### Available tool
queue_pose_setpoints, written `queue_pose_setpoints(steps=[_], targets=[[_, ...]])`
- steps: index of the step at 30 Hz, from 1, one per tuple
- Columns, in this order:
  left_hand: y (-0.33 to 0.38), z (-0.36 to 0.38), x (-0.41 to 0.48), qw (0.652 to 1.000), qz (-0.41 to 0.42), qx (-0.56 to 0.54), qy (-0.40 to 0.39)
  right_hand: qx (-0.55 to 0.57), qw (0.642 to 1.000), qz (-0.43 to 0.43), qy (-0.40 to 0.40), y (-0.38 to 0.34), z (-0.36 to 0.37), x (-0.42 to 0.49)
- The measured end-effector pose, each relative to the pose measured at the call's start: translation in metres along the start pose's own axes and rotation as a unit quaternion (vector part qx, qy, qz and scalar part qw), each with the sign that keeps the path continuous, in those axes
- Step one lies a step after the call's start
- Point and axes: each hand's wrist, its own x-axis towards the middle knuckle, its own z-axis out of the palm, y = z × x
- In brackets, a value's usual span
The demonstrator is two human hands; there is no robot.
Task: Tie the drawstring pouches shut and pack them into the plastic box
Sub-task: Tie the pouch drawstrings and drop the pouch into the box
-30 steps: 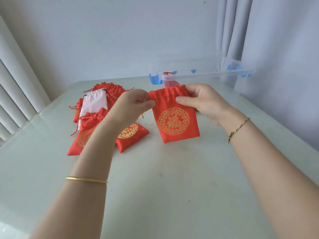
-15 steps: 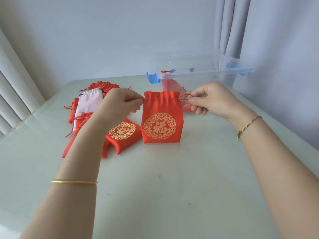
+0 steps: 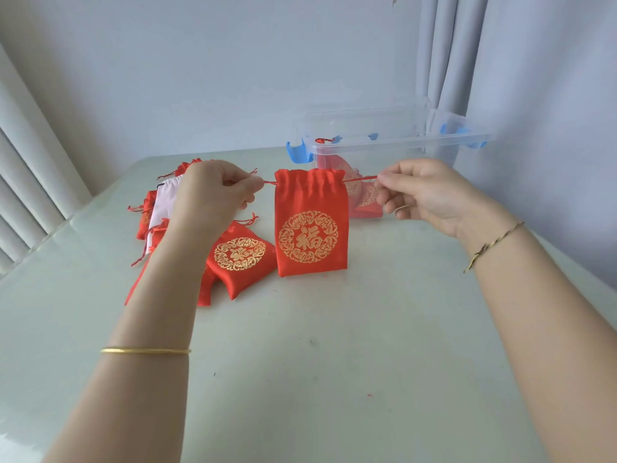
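Note:
A red drawstring pouch [image 3: 310,228] with a gold round emblem hangs upright between my hands, its bottom edge near the table. My left hand [image 3: 213,195] pinches the left drawstring end. My right hand [image 3: 420,192] pinches the right drawstring end, and the cord runs taut on both sides. The pouch's mouth is gathered into folds. Behind it stands the clear plastic box [image 3: 394,142] with blue latches, holding red pouches [image 3: 364,195] seen through its wall.
A heap of more red pouches [image 3: 240,259] and one white pouch [image 3: 165,202] lies on the pale table [image 3: 334,362], left of the held pouch and partly under my left arm. A wall and curtain stand close behind the box.
My hands have moved apart, from gripping the pouch's top edge to pulling its cords outward. The mouth has gathered narrower and the pouch now hangs straight.

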Motion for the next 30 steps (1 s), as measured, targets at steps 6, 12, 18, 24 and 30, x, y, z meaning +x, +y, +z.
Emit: queue_pose_setpoints(steps=[6,12,18,24,30], targets=[[-0.003,0.001,0.0,0.991,-0.093,-0.092,0.006,0.214,0.96,0.182,-0.014,0.004,0.009,0.006],[0.007,0.005,0.004,0.749,-0.329,-0.574,-0.045,0.406,0.876,0.24,0.101,0.003,0.017,0.01],[0.009,0.007,0.006,0.732,-0.327,-0.598,0.002,0.409,0.876,0.188,0.175,-0.004,0.017,0.012],[0.037,0.003,-0.001,0.826,-0.142,-0.541,-0.064,0.277,0.941,0.042,0.188,-0.029,0.025,-0.002],[0.063,0.008,-0.015,0.881,-0.068,-0.436,-0.17,0.119,0.971,-0.147,0.147,-0.051,0.046,-0.023]])
